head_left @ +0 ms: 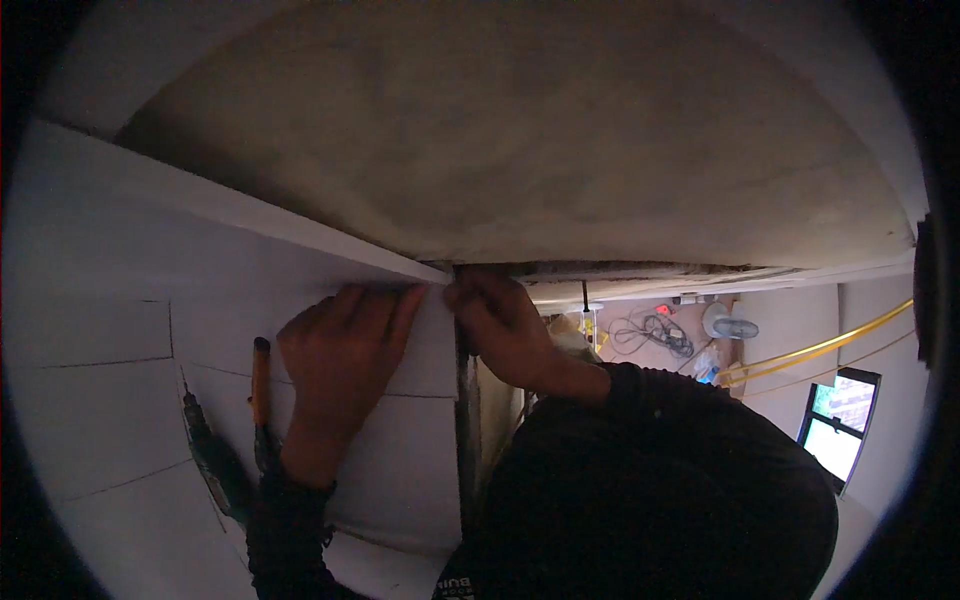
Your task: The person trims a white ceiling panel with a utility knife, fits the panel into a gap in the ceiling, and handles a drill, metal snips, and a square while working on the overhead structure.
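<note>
A long white trim strip (270, 218) slants down from the far left to the middle, along the lower edge of a large beige curved surface (540, 130). My left hand (345, 350) lies on the white panel (420, 430), fingers stretched out and tips against the strip's edge near its right end. Right at that end, my right hand (505, 330) is closed, its fingertips pinched at the corner; whatever they hold is hidden. Left of my left wrist lie a dark green tool with a pointed tip (215, 455) and an orange-handled tool (261, 385).
Dark lines cross the white panel. A gap (467, 420) runs along its right edge. Far below on the right are a coiled dark cable (665, 335), a fan (735, 328) and a red item (663, 310). Yellow cables (820, 348) hang near a window (840, 425).
</note>
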`<action>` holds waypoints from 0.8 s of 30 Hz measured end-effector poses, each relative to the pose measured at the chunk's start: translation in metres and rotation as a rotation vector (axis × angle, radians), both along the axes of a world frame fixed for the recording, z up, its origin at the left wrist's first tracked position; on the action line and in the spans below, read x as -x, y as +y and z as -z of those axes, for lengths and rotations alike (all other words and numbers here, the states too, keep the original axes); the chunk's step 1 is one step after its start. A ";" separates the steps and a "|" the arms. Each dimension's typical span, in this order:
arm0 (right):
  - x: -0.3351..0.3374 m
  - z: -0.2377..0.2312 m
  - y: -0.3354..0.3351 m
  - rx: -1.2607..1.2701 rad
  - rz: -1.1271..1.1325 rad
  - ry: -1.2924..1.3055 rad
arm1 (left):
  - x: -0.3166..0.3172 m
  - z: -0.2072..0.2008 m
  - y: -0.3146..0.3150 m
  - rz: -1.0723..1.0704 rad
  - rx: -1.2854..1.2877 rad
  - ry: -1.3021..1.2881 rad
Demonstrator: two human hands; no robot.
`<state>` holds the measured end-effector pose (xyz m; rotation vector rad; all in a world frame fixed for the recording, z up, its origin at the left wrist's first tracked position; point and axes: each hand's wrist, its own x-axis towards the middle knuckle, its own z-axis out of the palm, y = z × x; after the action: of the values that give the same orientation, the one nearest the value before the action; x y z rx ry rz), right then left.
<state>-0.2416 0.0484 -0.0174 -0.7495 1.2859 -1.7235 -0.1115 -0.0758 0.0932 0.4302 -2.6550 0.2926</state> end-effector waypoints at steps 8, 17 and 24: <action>-0.002 0.001 -0.001 0.024 0.086 0.144 | 0.000 0.004 0.004 -0.018 0.031 0.004; -0.003 -0.002 0.000 -0.037 0.032 0.068 | -0.001 0.000 0.006 -0.012 0.008 0.012; -0.003 0.001 0.000 -0.003 -0.001 0.035 | -0.002 -0.003 0.007 -0.024 0.027 0.004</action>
<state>-0.2388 0.0488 -0.0188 -0.7813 1.3113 -1.7143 -0.1100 -0.0684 0.0957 0.4544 -2.6405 0.3343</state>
